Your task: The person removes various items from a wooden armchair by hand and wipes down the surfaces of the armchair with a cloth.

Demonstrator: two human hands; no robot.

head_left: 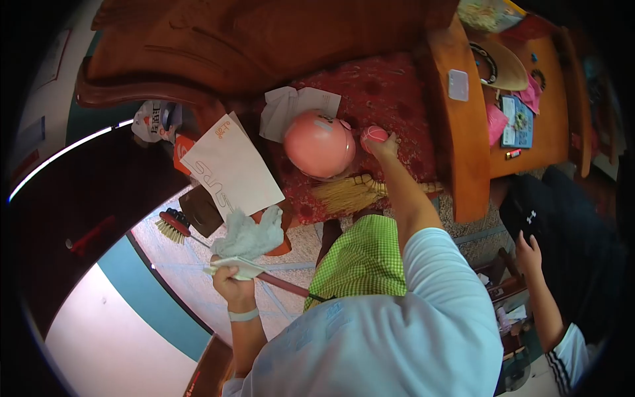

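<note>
My right hand reaches over the red patterned seat, its fingers closed around a small pink ball with dark lines. Just left of the ball lies a glossy pink helmet. In my left hand is a folded pale cloth, gripped between thumb and fingers. A crumpled whitish cloth or plastic is right above it. A long-handled brush appears to pass behind the pale cloth, its brown handle emerging to the right; whether my left hand also grips it, I cannot tell.
A straw broom lies along the seat's front edge. White papers lean at the seat's left. A wooden armrest separates the seat from a table holding a hat. Another person's hand is at the right, by a dark garment.
</note>
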